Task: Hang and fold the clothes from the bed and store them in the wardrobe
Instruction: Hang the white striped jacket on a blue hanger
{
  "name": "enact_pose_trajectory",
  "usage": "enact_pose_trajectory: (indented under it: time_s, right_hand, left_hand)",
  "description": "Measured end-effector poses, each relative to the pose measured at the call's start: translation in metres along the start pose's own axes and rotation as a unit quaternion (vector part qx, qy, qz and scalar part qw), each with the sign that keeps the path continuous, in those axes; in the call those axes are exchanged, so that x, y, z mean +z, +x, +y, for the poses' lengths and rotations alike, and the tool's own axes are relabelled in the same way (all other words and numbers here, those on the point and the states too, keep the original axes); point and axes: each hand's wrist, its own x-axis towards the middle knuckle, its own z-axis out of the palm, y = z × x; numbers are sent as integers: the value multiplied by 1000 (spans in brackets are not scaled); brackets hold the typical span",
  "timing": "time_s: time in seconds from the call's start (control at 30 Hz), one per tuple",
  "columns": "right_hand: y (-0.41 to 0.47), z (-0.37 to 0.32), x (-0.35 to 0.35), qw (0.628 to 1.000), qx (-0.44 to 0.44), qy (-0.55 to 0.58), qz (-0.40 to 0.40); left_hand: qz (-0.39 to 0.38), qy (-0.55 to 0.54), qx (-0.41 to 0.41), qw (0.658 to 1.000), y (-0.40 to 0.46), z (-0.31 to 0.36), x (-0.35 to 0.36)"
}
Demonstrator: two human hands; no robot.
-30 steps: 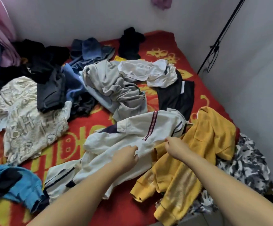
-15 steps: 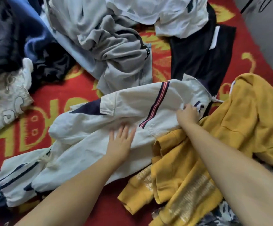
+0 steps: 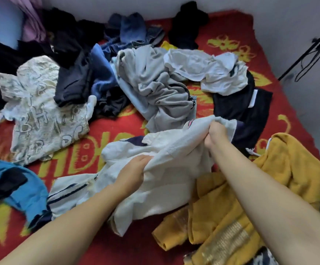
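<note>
Bed, red blanket with yellow pattern, runs into the walls along its far and right edges. Bare blanket shows at the near edge between the forearms and in a strip left of centre; elsewhere clothes crowd it.

White jacket with navy trim lies near the middle of the near edge, bunched and partly lifted, one striped sleeve trailing toward the near-left. Fabric creased, a red-striped patch showing by the upper fold.

Left hand grips a fold of the jacket's body, fingers curled into the cloth. Right hand holds the jacket's far end in a closed fist, raised off the blanket.

Yellow sweater lies just beside the jacket, at the near-right corner. Grey garment and white shirt heap at the centre; cream printed top toward the left edge; blue garment at the near-left.

Half a second ago the left hand lay flat on the jacket, which was spread out; now both hands clutch it and it is gathered up.
</note>
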Motion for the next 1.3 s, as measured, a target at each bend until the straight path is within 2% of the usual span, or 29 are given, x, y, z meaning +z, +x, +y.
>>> enact_pose_trajectory:
  time_s: [0.03, 0.1, 0.23, 0.3, 0.37, 0.47, 0.6, 0.67, 0.77, 0.83, 0.87, 0.97, 1.07, 1.23, 1.3]
  right_hand:
    - [-20, -6, 8, 998, 6, 38, -52]
    - [-58, -16, 27, 991, -1, 80, -106]
    - [-143, -19, 54, 976, -25, 45, -209]
    - [-189, -22, 62, 963, -61, -1, -261]
    - [-239, -23, 70, 942, -128, -59, -306]
    - [-318, -23, 81, 907, -212, -126, -341]
    - [-408, -19, 92, 841, -283, -203, -414]
    - [-455, -19, 92, 813, -294, -208, -457]
    - [-521, -31, 86, 770, -286, -189, -538]
    - [-557, -43, 82, 728, -275, -188, -599]
    - [-573, -48, 80, 710, -270, -188, -623]
    - [-610, -63, 78, 675, -264, -184, -664]
    - [-629, -75, 78, 660, -278, -200, -668]
    - [-633, -84, 80, 646, -298, -234, -663]
    - [-630, -87, 76, 644, -312, -244, -654]
  left_hand:
    - [6, -4, 9, 1000, -11, 1, -14]
    - [-5, 1, 19, 1000, -38, 6, -39]
    - [-129, -31, -40, 990, -104, 16, -76]
    - [-138, -42, -77, 987, -135, 19, -93]
    - [-71, -70, -101, 990, -163, 26, -113]
    - [100, -143, -79, 982, -202, 46, -159]
    - [310, -193, -3, 931, -252, 78, -239]
    - [376, -199, 29, 905, -280, 93, -278]
    - [413, -200, 57, 886, -303, 120, -328]
    - [391, -241, 85, 884, -314, 140, -357]
    - [353, -280, 100, 887, -320, 149, -368]
    - [153, -412, 124, 890, -338, 162, -382]
    - [-1, -493, 117, 862, -357, 159, -379]
    - [-71, -380, 62, 920, -377, 164, -371]
    - [-88, -402, 41, 910, -381, 167, -361]
